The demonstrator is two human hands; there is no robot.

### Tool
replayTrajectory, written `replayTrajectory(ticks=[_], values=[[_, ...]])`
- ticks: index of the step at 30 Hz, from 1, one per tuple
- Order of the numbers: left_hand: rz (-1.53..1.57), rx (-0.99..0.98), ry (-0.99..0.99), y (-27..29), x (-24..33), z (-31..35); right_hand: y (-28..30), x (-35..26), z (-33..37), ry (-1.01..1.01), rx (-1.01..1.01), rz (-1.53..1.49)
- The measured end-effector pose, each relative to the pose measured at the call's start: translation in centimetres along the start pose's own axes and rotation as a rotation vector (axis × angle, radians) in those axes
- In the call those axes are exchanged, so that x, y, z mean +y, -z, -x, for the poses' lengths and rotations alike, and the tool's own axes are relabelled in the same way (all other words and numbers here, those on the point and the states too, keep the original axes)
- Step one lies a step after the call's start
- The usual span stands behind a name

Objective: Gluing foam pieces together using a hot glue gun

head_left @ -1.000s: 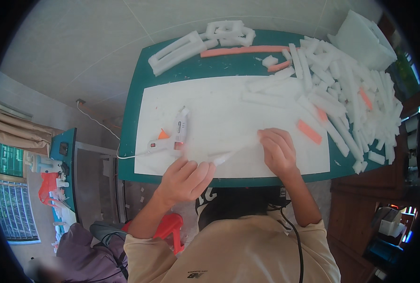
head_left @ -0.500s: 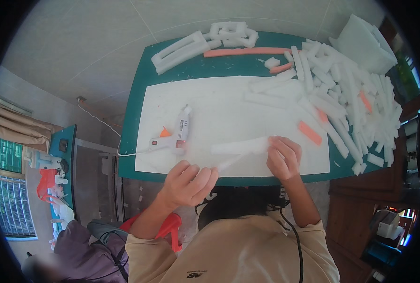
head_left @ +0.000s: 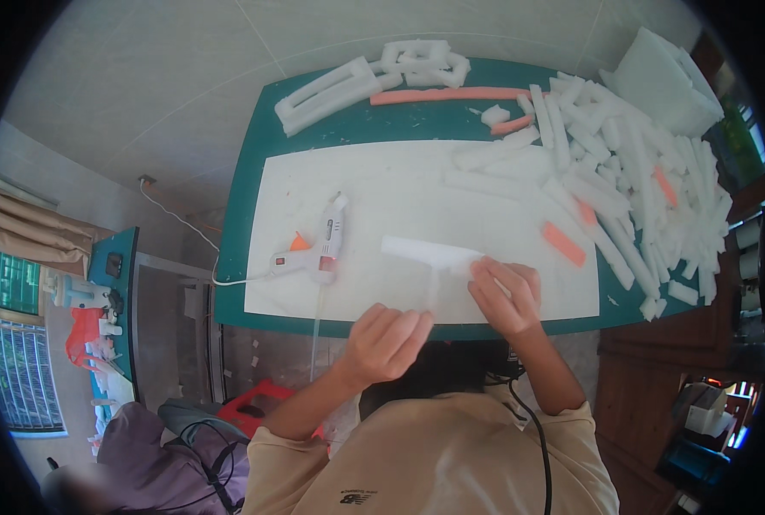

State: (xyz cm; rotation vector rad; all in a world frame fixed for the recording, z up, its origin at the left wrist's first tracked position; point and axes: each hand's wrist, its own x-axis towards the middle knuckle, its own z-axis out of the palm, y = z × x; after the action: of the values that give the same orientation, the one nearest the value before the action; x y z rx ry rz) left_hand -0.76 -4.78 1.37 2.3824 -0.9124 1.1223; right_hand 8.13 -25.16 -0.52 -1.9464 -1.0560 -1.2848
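Note:
My right hand pinches the right end of a white foam strip, held above the white board. A thinner white foam piece runs down from the strip's underside to the closed fingers of my left hand. Together the two pieces form a T; whether they are stuck together I cannot tell. Left of them lies a white glue gun with an orange trigger. A clear glue stick juts from it past the near table edge.
A white board covers much of the green table. Foam offcuts heap at the right. Foam frames and a long pink strip lie along the back. A cord runs left to the wall; another person is lower left.
My left hand has moved right, swinging the thin piece from a slant to nearly upright beneath the strip. My right hand has shifted slightly left and nearer me.

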Motion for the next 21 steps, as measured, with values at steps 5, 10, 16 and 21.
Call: replayTrajectory(ticks=[5, 10, 16, 21], values=[[0.007, -0.082, 0.333, 2.3, -2.1, -0.2, -0.2, 0.6, -0.7, -0.141, -0.141, -0.079], [0.192, 0.001, 0.708, 6.5, -6.2, 1.3, -0.6, 0.8, -0.5, -0.243, -0.217, -0.162], [-0.082, -0.141, 0.692, 9.5, -12.7, 5.3, -0.8, 0.8, -0.3, -0.411, -0.282, -0.242], [-0.029, -0.39, 0.58, 9.2, -13.2, 4.9, -0.7, 1.2, -0.1, -0.61, -0.359, -0.316]])
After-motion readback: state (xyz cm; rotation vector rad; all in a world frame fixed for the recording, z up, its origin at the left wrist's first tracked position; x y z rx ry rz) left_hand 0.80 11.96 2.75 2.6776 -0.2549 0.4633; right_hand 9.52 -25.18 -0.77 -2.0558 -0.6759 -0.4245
